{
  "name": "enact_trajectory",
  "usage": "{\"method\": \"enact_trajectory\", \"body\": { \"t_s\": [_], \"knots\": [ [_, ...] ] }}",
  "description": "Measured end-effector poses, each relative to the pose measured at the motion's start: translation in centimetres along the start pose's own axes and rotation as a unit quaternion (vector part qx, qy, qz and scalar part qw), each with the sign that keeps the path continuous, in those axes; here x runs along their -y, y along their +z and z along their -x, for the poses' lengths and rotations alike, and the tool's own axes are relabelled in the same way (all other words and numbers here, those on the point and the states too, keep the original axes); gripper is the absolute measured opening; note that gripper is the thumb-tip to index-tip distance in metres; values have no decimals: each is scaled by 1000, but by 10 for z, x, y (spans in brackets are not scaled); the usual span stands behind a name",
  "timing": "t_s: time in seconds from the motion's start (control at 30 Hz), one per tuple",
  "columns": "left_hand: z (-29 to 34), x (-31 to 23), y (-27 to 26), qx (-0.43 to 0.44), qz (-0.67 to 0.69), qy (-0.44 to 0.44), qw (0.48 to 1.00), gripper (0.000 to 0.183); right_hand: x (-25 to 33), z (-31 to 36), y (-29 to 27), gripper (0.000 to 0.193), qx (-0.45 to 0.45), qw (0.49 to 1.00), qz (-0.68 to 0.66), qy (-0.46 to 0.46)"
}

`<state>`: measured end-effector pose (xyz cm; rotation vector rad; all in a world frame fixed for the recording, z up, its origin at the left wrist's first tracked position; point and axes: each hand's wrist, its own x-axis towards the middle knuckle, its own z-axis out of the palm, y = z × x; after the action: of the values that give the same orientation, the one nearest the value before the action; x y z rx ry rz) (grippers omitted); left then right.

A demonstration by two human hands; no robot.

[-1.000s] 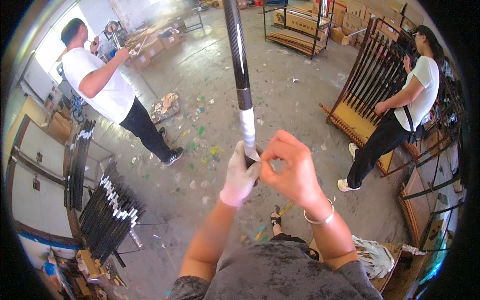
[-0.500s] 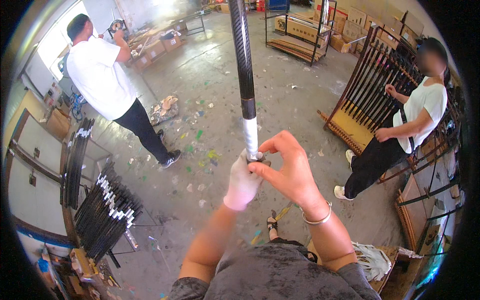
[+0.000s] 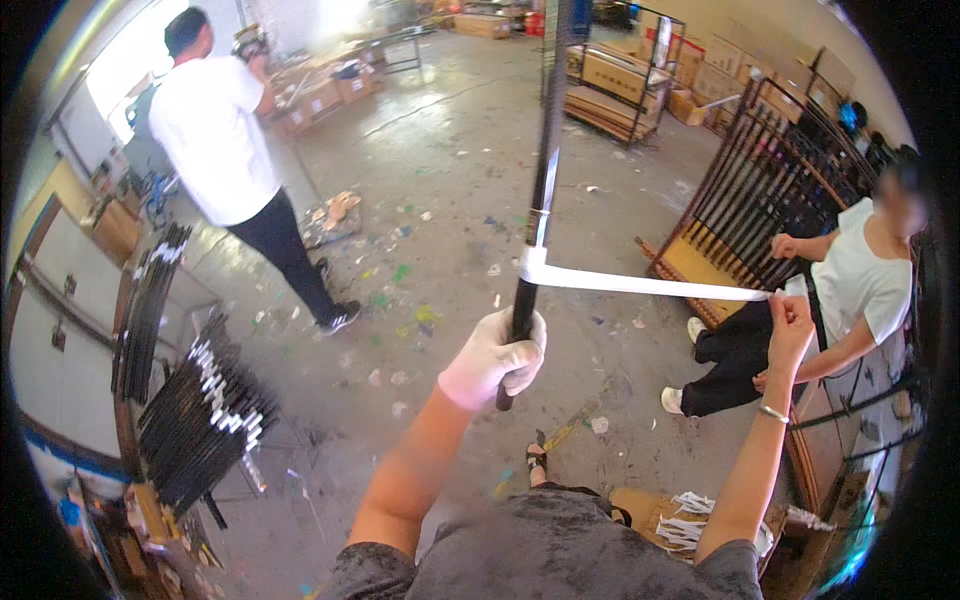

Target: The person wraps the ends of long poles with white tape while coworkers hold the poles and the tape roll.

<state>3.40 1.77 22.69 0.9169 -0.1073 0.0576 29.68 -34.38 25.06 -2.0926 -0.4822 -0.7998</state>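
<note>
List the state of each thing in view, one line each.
Pole: held, slanting in the picture
Left grip: gloved, closed around pole
White strip: stretched nearly straight, one end on pole
Right grip: bare, pinching white strip
Rack: loaded with dark rods
Rod stack: bunched, white-banded
Loose strips: heaped

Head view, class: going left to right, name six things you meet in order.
Pale framed panels, large bundle of black poles, scrap heap, held black pole, stretched white strip, far-right co-worker's white top.
</note>
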Motion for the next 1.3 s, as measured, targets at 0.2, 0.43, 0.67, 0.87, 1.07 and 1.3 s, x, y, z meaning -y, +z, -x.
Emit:
{"method": "enact_trajectory", "body": {
  "t_s": [0.2,0.43,0.67,0.87,1.07,1.3],
  "knots": [
    [-10,11,7,-2,63,107,992,43,-7,22,-28,20,79,996,-31,0],
    [-15,0,10,89,109,107,984,40,-3,15,-62,20,100,995,15,-17],
    [-18,1,12,-1,52,78,996,28,-9,-2,-100,20,44,997,50,-28],
    [-31,3,22,-105,-14,128,986,23,-26,-9,-124,18,1,995,86,-54],
    [-38,9,9,-16,171,83,982,19,-31,-18,-148,21,-13,994,112,-18],
    [-43,11,8,-69,25,92,993,23,-49,-28,-177,23,-49,983,179,-9]
  ]
}}
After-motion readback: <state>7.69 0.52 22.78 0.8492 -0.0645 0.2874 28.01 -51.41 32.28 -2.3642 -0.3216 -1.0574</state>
